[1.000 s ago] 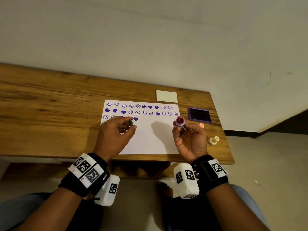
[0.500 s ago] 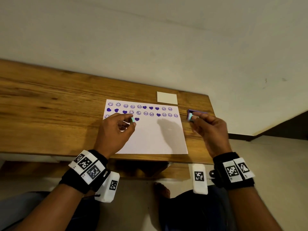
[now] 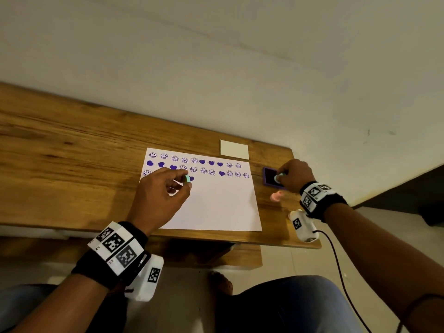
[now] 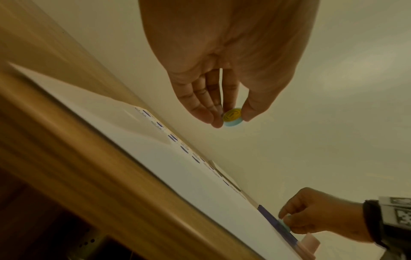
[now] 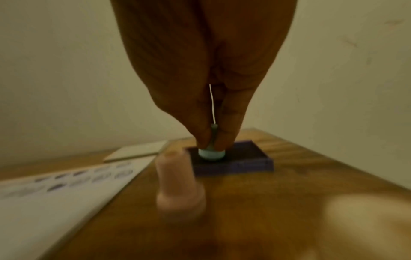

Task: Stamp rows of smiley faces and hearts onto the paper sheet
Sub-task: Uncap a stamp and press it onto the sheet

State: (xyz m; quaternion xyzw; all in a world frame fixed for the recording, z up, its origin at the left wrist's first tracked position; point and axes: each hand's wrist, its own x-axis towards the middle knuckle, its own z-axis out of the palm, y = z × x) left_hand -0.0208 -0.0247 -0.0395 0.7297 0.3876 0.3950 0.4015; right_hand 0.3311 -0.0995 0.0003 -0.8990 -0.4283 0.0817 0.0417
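Observation:
The white paper sheet [image 3: 216,203] lies on the wooden table [image 3: 72,150] and carries rows of purple smileys and hearts along its far part. My left hand [image 3: 163,191] hovers over the third row and pinches a small round teal stamp [image 4: 232,117] with a yellow face, lifted off the paper. My right hand [image 3: 294,175] pinches a pale teal stamp [image 5: 211,154] whose face is down on the purple ink pad [image 5: 233,161] to the right of the sheet.
A pink stamp [image 5: 177,184] stands upright just in front of the ink pad. A small white card [image 3: 234,149] lies beyond the sheet's far right corner. The table's right edge [image 3: 310,227] is close to my right wrist, and the wall is behind.
My right hand has carried its stamp from above the sheet's right side over to the ink pad and set it down there. My left hand has stayed in place with its stamp.

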